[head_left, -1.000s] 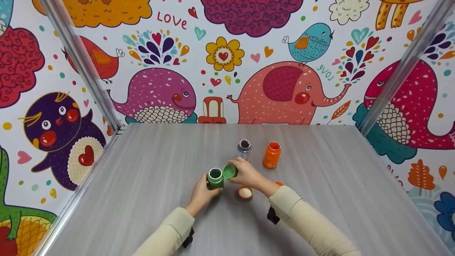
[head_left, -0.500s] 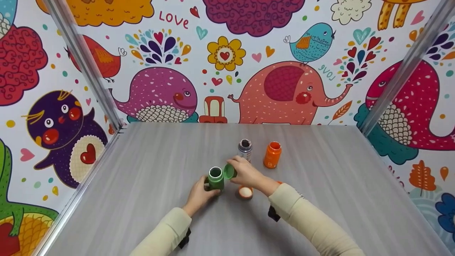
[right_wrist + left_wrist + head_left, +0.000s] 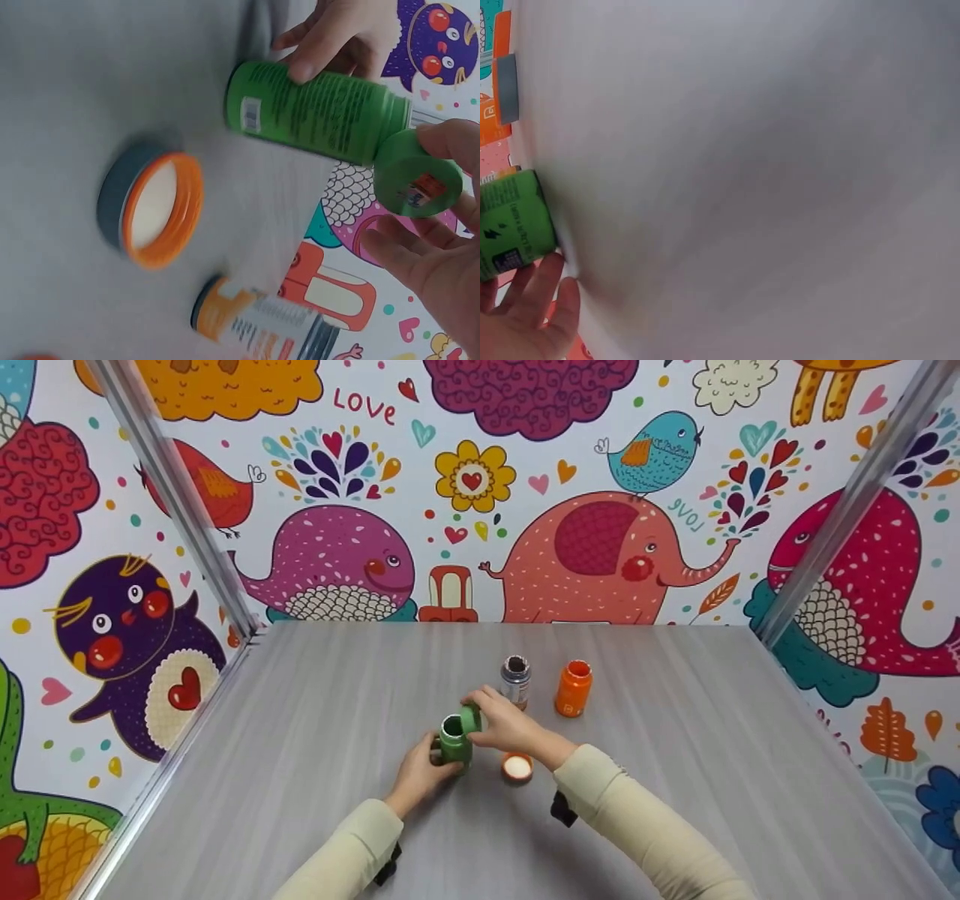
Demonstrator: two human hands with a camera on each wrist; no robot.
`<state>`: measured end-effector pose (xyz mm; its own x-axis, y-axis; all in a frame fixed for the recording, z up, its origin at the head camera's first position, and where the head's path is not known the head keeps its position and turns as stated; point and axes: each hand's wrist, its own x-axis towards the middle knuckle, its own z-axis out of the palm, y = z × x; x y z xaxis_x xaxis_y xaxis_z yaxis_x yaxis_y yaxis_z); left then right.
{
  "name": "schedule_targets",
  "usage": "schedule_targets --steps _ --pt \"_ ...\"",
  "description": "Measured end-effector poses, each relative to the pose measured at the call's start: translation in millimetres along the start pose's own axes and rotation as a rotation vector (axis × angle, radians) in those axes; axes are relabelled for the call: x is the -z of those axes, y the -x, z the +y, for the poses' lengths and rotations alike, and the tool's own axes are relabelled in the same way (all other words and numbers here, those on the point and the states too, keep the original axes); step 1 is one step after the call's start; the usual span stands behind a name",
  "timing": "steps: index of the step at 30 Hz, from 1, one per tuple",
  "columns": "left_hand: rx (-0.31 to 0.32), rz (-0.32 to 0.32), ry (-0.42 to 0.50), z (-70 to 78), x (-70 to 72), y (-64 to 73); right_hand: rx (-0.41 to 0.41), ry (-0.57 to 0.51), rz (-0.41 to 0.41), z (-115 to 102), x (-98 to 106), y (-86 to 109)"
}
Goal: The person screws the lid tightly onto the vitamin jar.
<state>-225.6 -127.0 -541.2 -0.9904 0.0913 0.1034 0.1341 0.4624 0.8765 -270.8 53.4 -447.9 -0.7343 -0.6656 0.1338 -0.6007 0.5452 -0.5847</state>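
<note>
An uncapped green bottle (image 3: 454, 750) stands upright on the grey table, its mouth facing up. My left hand (image 3: 421, 774) grips it low down, thumb in front; in the left wrist view the fingers (image 3: 544, 289) reach the bottle's base. Between the thumb and fingers of my right hand (image 3: 507, 723) is a green screw cap (image 3: 470, 720), tilted on edge at the right side of the bottle's mouth. The right wrist view has the cap (image 3: 397, 184) overlapping the bottle's rim, with a small coloured sticker on the cap.
Behind my right hand stand an open grey bottle (image 3: 515, 682) and, to its right, an open orange bottle (image 3: 574, 690). Nearer, a grey-and-orange cap (image 3: 517, 768) lies with its white inside up. A patterned wall (image 3: 465, 532) bounds the table's back.
My right hand has moved left with the green cap, from beside the bottle to its mouth. The left hand and bottle stay nearly in place.
</note>
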Motion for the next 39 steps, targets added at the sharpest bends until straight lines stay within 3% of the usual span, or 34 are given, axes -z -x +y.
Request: schedule_targets --steps 4,10,17,29,33,39 --pt "-0.003 -0.014 -0.018 1.1 1.1 0.8 0.026 -0.006 -0.017 -4 -3 -5.9" --pt "-0.007 -0.042 -0.005 3.4 2.0 0.8 0.121 0.106 -0.09 -9 -2 -14.3" --pt "-0.012 -0.037 -0.012 2.7 1.3 0.5 0.082 0.117 -0.146 -12 -2 -20.2" --pt "-0.023 -0.035 0.007 1.8 2.1 1.4 0.122 0.192 -0.222 -14 -5 -22.9" --pt "-0.023 -0.032 0.006 1.7 2.3 2.0 0.128 0.209 -0.224 -13 -6 -23.2" --pt "-0.011 -0.047 0.005 1.7 2.8 1.6 0.203 0.26 -0.16 -13 -7 -22.2"
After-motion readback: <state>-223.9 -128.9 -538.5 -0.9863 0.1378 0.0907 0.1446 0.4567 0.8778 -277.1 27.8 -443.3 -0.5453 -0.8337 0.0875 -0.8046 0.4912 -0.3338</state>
